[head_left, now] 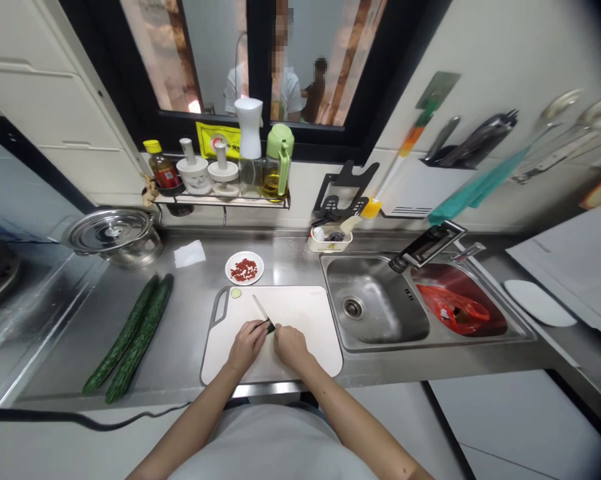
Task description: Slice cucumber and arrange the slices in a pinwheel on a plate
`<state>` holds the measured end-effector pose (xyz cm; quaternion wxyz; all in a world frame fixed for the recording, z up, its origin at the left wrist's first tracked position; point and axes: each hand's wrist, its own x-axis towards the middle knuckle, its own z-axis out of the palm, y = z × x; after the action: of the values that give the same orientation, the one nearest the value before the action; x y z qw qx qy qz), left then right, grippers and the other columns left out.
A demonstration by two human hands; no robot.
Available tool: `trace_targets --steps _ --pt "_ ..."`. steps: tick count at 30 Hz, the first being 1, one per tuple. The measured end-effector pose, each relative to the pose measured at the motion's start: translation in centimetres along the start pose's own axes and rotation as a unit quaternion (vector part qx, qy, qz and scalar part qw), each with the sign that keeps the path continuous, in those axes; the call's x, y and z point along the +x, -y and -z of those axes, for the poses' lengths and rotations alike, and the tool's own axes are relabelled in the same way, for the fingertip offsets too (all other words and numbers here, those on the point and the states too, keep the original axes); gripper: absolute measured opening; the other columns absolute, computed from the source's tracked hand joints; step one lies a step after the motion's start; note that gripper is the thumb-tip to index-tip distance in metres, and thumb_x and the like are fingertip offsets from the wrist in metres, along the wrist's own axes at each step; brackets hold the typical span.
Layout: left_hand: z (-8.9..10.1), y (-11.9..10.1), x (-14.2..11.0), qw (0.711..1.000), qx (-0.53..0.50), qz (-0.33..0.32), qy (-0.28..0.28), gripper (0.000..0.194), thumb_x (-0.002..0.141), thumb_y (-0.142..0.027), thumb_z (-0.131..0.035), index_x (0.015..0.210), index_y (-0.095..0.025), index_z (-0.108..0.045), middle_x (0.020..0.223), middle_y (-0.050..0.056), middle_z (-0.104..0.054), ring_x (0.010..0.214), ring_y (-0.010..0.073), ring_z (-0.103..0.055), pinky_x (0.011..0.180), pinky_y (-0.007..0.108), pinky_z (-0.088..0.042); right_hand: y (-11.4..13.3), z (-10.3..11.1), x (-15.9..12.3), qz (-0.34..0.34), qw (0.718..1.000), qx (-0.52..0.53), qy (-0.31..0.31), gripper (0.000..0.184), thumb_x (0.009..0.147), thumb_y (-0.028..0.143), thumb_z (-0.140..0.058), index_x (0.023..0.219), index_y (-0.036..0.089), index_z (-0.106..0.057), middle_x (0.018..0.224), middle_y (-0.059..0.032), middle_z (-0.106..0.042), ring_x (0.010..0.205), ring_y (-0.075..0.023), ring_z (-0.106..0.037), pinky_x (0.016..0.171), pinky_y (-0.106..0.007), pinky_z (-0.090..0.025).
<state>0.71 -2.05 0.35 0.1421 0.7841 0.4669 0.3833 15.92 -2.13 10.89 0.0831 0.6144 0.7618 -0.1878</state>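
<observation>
A white cutting board (300,313) lies on the steel counter in front of me. My right hand (290,345) is closed round the dark handle of a knife (261,311), whose blade points away to the upper left over the board. My left hand (248,344) is curled on the board right beside the handle, fingers bent down; what is under them is hidden. A small pale green slice (236,293) rests at the board's far left corner. Two long dark cucumbers (133,337) lie side by side on the counter to the left.
A small white plate of red bits (245,268) sits behind the board. A steel sink (375,307) is to the right, with a red bag (453,310) in its second basin. A lidded pot (113,233) stands at left, a shelf of bottles (225,177) behind.
</observation>
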Motion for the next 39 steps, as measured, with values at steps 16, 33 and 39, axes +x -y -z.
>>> trace_targets --steps 16,33,39 --pt "-0.5 0.6 -0.5 1.0 0.015 -0.011 -0.004 0.029 0.092 -0.026 -0.046 0.117 -0.023 -0.061 0.106 0.007 -0.064 0.099 0.0186 -0.059 0.087 0.036 -0.052 -0.4 0.5 -1.8 -0.012 1.0 0.003 0.023 0.032 0.089 0.014 -0.033 0.105 0.012 -0.06 0.091 -0.0152 -0.069 0.089 -0.0245 -0.066 0.072 -0.032 -0.047" --pt "0.2 -0.2 0.1 1.0 -0.007 0.015 0.013 0.028 0.092 -0.025 -0.045 0.115 -0.022 -0.061 0.105 0.007 -0.064 0.098 0.0184 -0.058 0.085 0.036 -0.052 -0.5 1.9 -3.2 -0.034 0.997 -0.006 0.069 0.031 0.09 0.014 -0.035 0.108 0.013 -0.06 0.098 -0.0152 -0.069 0.094 -0.024 -0.065 0.074 -0.03 -0.045" --pt "0.1 -0.3 0.2 1.0 0.003 0.015 0.005 0.028 0.092 -0.025 -0.045 0.115 -0.023 -0.062 0.105 0.007 -0.064 0.098 0.0185 -0.059 0.085 0.036 -0.052 -0.5 1.8 -2.9 -0.03 0.997 -0.008 0.067 0.032 0.088 0.013 -0.036 0.108 0.011 -0.061 0.096 -0.016 -0.069 0.094 -0.0246 -0.065 0.074 -0.031 -0.046"
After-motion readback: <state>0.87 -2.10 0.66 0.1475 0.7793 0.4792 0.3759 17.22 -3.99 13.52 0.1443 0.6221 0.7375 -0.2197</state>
